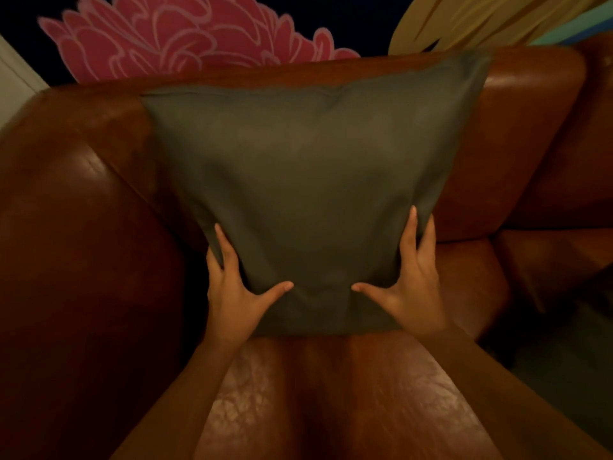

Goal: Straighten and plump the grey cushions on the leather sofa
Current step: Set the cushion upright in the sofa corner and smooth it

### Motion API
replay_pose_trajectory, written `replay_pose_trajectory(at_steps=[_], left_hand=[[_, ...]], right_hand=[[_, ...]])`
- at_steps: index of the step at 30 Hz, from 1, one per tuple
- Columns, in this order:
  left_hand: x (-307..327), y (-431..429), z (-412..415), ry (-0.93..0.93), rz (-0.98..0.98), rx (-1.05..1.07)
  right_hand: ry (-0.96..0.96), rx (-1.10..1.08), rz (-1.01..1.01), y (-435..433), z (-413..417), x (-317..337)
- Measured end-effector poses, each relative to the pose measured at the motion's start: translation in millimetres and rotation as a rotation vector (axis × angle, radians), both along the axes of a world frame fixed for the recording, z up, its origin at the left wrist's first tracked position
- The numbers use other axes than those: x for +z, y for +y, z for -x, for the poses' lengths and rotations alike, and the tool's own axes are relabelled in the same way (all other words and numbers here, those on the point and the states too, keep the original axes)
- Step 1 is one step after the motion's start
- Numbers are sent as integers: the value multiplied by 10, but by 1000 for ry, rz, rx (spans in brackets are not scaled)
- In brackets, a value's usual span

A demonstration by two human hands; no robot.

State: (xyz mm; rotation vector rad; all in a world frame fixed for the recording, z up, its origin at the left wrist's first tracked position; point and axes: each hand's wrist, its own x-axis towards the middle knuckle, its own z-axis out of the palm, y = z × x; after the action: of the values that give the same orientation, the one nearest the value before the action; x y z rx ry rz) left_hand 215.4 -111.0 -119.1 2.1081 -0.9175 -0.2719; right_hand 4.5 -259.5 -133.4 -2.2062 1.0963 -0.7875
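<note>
A: What's nearest?

B: The seat of a brown leather sofa [331, 393], worn and shiny where the light catches it, with two bare forearms reaching out over it.

A: And the hands?

B: The left hand [232, 293] and right hand [411, 287] both grip the lower corners of a grey cushion [308, 180]. On each, the thumb is splayed inward and pressed flat on the cushion's front, while the fingers wrap up around its side edge, so fabric is clamped between thumb and fingers.

A: Where does the cushion sit?

B: Upright on the seat, its bottom edge touching the leather, leaning back against the backrest near the sofa's left armrest [66, 227]. Its top edge reaches the top of the backrest.

A: How does it look?

B: Plain dark grey, smooth and fairly full, narrowing toward the gripped corners.

A: Beyond that?

B: A dark wall mural with a large pink flower [185, 31] and a yellowish shape [464, 18] at the right. The room is dim.
</note>
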Motion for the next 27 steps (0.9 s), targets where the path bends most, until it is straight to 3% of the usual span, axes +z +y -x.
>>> replay_pose_trajectory(at_steps=[3,7,11,19,27], left_hand=[[13,11,3,-62,-35,9],[22,54,171,-313,-95,-13],[25,-120,198,-423,-271,-115],[33,-247,136,-466,-436,-110],[432,-328,610,-503,-257,-219]], right_hand=[[40,-38,54,2,20,81],[188,-74,198,161,-25,202],[407,-64,170,151,-186,211],[503,13,29,127,-159,402],[418,-109,17,276,267,654]])
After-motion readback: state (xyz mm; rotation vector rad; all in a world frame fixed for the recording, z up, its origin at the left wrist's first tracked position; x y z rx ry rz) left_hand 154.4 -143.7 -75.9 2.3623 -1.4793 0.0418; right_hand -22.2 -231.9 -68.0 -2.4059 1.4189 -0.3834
